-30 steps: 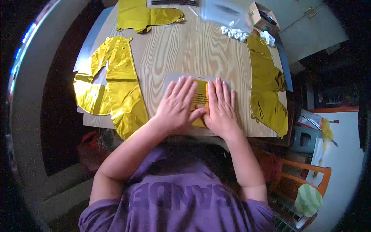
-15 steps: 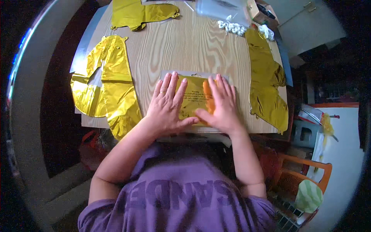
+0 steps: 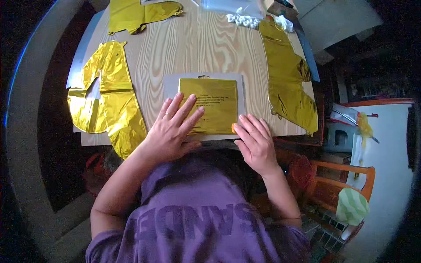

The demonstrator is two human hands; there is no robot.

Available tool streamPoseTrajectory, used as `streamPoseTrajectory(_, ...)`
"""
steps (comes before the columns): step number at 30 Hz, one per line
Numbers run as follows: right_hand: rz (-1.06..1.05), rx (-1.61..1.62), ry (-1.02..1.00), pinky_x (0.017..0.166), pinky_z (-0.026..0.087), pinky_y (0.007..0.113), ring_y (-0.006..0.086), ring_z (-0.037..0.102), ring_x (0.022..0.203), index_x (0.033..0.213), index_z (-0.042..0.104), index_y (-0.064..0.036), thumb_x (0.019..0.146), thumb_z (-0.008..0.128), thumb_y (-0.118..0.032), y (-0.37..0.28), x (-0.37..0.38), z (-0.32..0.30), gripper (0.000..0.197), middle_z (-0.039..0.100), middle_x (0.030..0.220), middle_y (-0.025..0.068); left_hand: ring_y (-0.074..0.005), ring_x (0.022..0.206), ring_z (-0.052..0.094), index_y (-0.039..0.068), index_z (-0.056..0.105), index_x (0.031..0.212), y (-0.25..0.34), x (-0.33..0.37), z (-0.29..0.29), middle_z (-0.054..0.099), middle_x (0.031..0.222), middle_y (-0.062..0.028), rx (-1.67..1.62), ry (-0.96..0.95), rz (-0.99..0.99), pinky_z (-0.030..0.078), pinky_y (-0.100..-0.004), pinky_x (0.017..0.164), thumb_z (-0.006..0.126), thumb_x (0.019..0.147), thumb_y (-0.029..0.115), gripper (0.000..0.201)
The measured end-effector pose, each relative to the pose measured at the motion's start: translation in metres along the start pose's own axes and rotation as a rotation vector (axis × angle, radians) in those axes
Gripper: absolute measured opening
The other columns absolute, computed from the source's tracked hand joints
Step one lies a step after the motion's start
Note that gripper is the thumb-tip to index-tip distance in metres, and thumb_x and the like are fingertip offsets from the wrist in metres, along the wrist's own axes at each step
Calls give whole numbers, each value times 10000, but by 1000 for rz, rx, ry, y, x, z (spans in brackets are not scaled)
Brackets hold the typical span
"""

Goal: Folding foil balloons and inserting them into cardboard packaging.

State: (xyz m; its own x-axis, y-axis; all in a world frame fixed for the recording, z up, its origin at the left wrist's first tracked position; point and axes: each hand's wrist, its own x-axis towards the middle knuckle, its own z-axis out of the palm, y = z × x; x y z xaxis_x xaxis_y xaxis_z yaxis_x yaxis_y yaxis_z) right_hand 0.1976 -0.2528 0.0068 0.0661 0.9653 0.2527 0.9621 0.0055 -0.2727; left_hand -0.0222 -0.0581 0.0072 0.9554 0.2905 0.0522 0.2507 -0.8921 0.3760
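Note:
A folded gold foil balloon [image 3: 221, 115] lies flat inside a clear plastic bag [image 3: 170, 82] with a hang hole at its top, close to the table's near edge. My left hand [image 3: 170, 131] rests on the left side of this package, fingers spread and a ring on one of them. At the package's lower right corner is my right hand [image 3: 255, 143], its fingers stretched out and palm down, fingertips at the edge. A small orange patch, seemingly a reflection in the foil, shows beside those fingertips. Neither hand grips anything.
Flat gold foil balloons lie on the wooden table: a left one [image 3: 117, 98], a right one [image 3: 285, 74] and a far one [image 3: 131, 16]. White ribbon [image 3: 242, 20], clear plastic bags [image 3: 228, 5] and a box [image 3: 277, 8] sit at the back. An orange-framed chair [image 3: 344, 168] stands at right.
My right hand has slid off the package's middle, rightward and nearer to me, to its lower right corner. My left hand has stayed on the left side. The whole view has shifted slightly.

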Motion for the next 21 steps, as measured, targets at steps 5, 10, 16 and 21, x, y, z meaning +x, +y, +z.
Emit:
streamPoseTrajectory(5,19,62,86,1095,380,472,294,532,1282,1195,679,-112,808,766,-203,6,0,7,407,614,1343,82,-445,1495,157,117,305,1548,2,0,-4,220,1620,-185,-28,-3,8,159,-594,1191,691,844,402,853)
streamPoseTrajectory(10,82,144,112,1058,415,441,269,573,1231,1152,707,-106,751,814,-189,7,6,4,423,663,1275,64,-450,1491,166,102,301,1547,-3,0,-5,234,1612,-198,-81,20,3,176,-570,1195,694,842,367,849)
streamPoseTrajectory(16,121,204,5,1020,441,403,258,612,1144,1105,731,-97,715,836,-195,4,25,-15,415,701,1196,69,-440,1469,231,106,346,1518,15,8,-10,257,1586,-226,68,40,-1,218,-569,1184,743,804,349,852)
streamPoseTrajectory(21,66,290,-305,920,504,390,290,666,988,1078,728,-64,773,795,-219,19,83,-49,349,722,1081,126,-422,1463,260,99,439,1463,5,14,15,326,1555,-219,-156,125,104,219,-565,1190,704,843,356,722)
